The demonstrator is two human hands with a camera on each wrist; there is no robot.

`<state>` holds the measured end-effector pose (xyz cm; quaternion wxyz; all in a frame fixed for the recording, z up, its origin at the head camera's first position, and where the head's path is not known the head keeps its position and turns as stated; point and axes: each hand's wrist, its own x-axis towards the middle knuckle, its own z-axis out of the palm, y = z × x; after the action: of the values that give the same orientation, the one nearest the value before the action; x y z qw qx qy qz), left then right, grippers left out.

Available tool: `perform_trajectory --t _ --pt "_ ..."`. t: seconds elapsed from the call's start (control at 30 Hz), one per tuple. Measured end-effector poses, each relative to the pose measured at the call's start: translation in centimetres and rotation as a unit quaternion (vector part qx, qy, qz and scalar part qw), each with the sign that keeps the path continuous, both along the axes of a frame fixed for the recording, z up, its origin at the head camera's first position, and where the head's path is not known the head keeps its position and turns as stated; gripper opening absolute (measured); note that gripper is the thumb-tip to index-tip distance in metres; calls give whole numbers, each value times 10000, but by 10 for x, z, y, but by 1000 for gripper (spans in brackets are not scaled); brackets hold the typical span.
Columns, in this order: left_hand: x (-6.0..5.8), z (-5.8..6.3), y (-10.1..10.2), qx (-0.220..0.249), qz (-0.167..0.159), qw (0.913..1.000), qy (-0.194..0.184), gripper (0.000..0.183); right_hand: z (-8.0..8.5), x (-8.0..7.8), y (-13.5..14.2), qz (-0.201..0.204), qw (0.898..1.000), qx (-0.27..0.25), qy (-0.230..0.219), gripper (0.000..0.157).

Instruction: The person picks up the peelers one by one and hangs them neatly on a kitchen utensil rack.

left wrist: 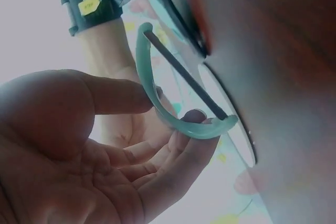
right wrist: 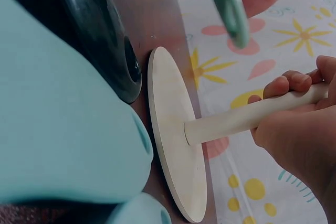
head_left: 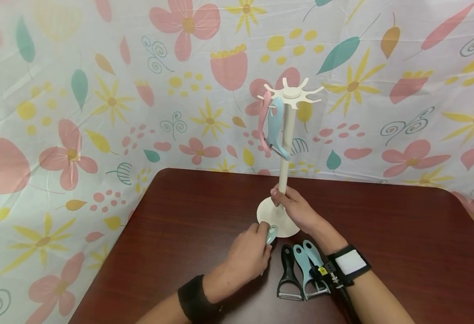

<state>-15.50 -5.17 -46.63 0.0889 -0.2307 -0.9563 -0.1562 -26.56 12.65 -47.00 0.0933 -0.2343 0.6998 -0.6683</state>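
My left hand pinches a pale green peeler by its curved head, between thumb and fingers. Its handle end points toward the stand's base in the head view. My right hand grips the post of a cream stand, low down above its round base. Hooked arms ring the stand's top. From its left side hang a pink peeler and a light blue peeler.
On the dark wooden table, a black peeler and two light blue peelers, one nearer and one beside it, lie by my right wrist. A flowered cloth hangs behind the table.
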Motion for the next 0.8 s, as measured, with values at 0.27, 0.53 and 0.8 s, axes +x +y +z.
perform_trajectory --t 0.27,0.53,0.8 --pt "-5 11 -6 137 118 9998 115 37 0 -1 0 -47 10000 40 0 38" --pt "-12 21 -11 590 156 9981 113 39 12 6 -1 41 9999 90 -117 33" --pt "-21 39 -21 1161 137 9922 426 39 10 4 0 -24 9999 89 -46 33"
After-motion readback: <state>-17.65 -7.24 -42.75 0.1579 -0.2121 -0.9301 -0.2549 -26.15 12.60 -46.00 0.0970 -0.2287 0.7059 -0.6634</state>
